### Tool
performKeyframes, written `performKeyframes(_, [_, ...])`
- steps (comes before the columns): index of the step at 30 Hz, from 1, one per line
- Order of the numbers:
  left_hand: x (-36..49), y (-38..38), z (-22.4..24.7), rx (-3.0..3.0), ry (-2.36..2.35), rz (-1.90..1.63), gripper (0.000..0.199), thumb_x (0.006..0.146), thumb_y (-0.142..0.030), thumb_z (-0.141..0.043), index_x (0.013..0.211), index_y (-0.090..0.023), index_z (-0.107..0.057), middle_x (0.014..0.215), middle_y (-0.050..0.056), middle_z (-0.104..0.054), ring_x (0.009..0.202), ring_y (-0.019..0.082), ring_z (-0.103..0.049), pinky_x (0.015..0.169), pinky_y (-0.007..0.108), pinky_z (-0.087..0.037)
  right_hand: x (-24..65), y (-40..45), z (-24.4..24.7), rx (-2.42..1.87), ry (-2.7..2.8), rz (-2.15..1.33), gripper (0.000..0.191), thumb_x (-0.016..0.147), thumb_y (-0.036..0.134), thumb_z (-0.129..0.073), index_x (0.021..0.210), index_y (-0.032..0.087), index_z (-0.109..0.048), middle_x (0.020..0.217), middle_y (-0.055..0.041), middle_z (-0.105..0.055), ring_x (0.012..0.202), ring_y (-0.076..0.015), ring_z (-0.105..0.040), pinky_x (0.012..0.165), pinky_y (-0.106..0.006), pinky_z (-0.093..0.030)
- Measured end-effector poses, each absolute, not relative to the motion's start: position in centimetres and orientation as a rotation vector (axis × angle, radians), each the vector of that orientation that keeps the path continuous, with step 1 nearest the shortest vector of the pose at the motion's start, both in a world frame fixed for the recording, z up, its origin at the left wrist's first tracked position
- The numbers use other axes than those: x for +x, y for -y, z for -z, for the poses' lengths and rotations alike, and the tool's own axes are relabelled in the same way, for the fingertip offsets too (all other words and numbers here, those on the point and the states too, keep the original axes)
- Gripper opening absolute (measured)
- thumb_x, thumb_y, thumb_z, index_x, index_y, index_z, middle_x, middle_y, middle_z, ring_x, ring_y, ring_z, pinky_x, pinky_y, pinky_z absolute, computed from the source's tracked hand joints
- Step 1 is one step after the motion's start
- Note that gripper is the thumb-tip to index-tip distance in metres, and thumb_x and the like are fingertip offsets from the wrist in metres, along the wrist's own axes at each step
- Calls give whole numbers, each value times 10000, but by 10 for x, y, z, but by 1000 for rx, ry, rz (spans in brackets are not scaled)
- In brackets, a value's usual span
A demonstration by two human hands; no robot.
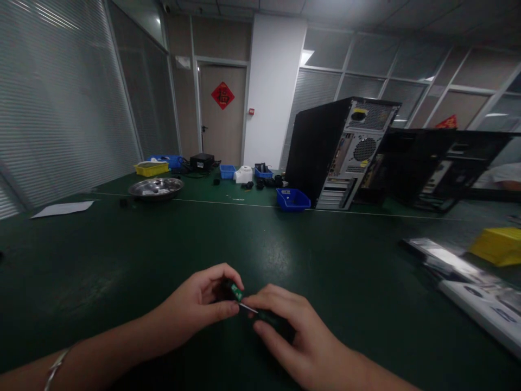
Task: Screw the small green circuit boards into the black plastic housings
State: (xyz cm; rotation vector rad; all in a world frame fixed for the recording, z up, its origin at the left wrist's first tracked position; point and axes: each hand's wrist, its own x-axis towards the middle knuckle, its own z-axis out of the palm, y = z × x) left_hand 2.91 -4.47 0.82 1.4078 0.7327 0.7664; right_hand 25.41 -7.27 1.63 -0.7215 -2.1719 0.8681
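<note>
Near the front of the green table, my left hand (203,298) grips a small green circuit board (236,292) between thumb and fingers; a dark part next to it is mostly hidden in the palm. My right hand (291,326) is closed around a screwdriver (248,308) with a dark handle. The thin metal shaft points left, and its tip is at the board, by the left thumb. Whether the tip touches the board cannot be made out.
A metal bowl (157,188) and white paper (63,209) lie at the left. A blue bin (293,199) stands before a black computer tower (321,146). At the right are a blurred white device (484,312) and a yellow bin (499,246).
</note>
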Motion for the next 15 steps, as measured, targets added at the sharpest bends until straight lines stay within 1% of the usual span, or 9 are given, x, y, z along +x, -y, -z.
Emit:
performKeyframes(2, [28,42,-4,1375,-698,-813,291,810,-153,-708,1047,-203,-548,919,-24,-588,861,133,-570,747,253,-433,254,73,-16,-716,2171,-883,402,903,69,-555,1266,242,-583,1059,-56,-650,946,-177,-620,832,-291,-490])
performKeyframes(4, [27,41,-3,1348,-683,-839,312,814,-136,-709,1062,-206,-532,928,-20,-600,865,130,-584,760,253,-450,254,73,-15,-717,2165,-890,393,915,78,-548,1269,247,-582,1056,-56,-647,947,-176,-617,831,-293,-491])
performKeyframes(6, [28,39,-3,1309,-672,-831,255,823,-140,-707,1010,-193,-541,919,-13,-611,844,133,-613,761,268,-478,255,74,-15,-697,2166,-903,399,927,81,-536,1284,256,-570,1061,-55,-646,949,-174,-618,832,-295,-492])
performKeyframes(10, [28,38,-7,1255,-667,-839,137,846,-159,-689,911,-162,-568,881,3,-620,822,160,-658,708,285,-524,255,74,-16,-697,2139,-880,426,922,77,-541,1307,258,-555,1048,-56,-641,929,-173,-622,818,-298,-497])
performKeyframes(15, [27,38,-5,1262,-681,-904,151,821,-119,-709,931,-162,-616,869,-8,-627,818,138,-633,728,255,-508,255,75,-17,-691,2143,-866,479,923,77,-540,1350,291,-521,1109,-55,-629,993,-180,-609,869,-310,-489])
